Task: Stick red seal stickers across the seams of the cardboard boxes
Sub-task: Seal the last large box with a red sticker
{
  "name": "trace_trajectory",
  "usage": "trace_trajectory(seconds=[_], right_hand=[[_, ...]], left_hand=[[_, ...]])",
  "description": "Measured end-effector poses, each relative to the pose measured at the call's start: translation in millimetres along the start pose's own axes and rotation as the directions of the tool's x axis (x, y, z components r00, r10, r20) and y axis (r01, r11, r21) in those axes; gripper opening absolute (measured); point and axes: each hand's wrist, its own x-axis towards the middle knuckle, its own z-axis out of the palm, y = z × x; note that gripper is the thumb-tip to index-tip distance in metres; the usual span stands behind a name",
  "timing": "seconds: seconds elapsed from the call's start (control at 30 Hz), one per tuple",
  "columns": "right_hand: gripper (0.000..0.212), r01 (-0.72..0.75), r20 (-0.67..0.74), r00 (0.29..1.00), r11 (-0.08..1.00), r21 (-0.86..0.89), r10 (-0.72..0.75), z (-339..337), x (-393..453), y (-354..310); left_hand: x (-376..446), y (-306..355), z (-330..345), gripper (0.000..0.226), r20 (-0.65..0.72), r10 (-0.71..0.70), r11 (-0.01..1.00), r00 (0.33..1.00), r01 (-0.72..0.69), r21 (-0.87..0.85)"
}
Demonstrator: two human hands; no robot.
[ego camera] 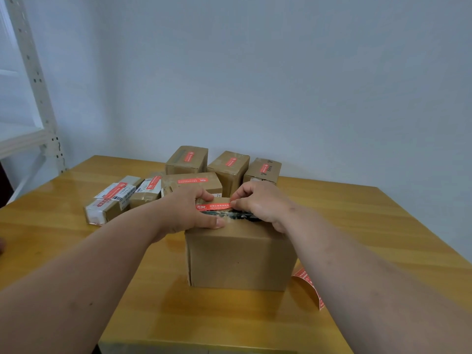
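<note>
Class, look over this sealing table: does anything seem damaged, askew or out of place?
Yes: the flat parcel at far left looks crumpled, its labels wrinkled and torn. A curled sticker sheet lies loose beside the front box.

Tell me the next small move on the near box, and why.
Probably press the red sticker flat along its length: it already lies on the near box top, the right hand pinching its right end and the left hand steadying the box.

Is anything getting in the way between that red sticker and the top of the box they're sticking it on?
Nothing visible. The red sticker already lies on top of the front box, with the left hand and right hand at its two ends.
</note>
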Motion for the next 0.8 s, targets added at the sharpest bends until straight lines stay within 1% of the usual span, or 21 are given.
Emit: trace_trajectory(seconds=[0.1,0.23,0.37,0.5,0.63,0.73,0.8], right_hand=[[0.012,0.012,-0.007,1.000,1.000,-0.025,-0.012,0.0,0.2,0.4],[0.019,0.018,-0.014,1.000,0.997,-0.070,-0.019,1.7,0.5,1.0],[0.020,0.013,-0.011,1.000,0.996,-0.085,-0.014,1.7,1.2,0.9],[0.018,0.000,-0.011,1.000,1.000,-0.026,0.000,0.2,1.0,0.7],[0.016,-0.037,0.036,0.999,0.998,0.056,0.035,-3.1,-1.9,-1.2],[0.020,-0.020,0.048,0.999,0.999,0.030,0.019,-2.5,-3.1,-1.0],[0.018,-0.012,0.034,0.999,1.000,0.019,0.011,-1.3,-2.8,-0.8]], left_hand=[[-0.2,0.0,0.2,0.073,-0.003,-0.001,1.000,1.000,0.001,0.009],[-0.2,0.1,1.0,0.073,-0.004,0.001,1.000,1.000,-0.001,0.006],[-0.8,-0.2,0.8,0.073,0.001,0.000,1.000,1.000,0.000,0.010],[-1.2,-0.1,0.4,0.074,0.003,0.003,1.000,1.000,-0.003,0.013],[-1.9,-0.3,0.6,0.074,0.003,0.004,1.000,1.000,-0.004,0.006],[-2.2,-0.5,1.0,0.074,-0.001,0.004,1.000,1.000,-0.004,0.014],[-1.9,-1.2,0.9,0.074,0.001,0.008,1.000,1.000,-0.008,0.021]])
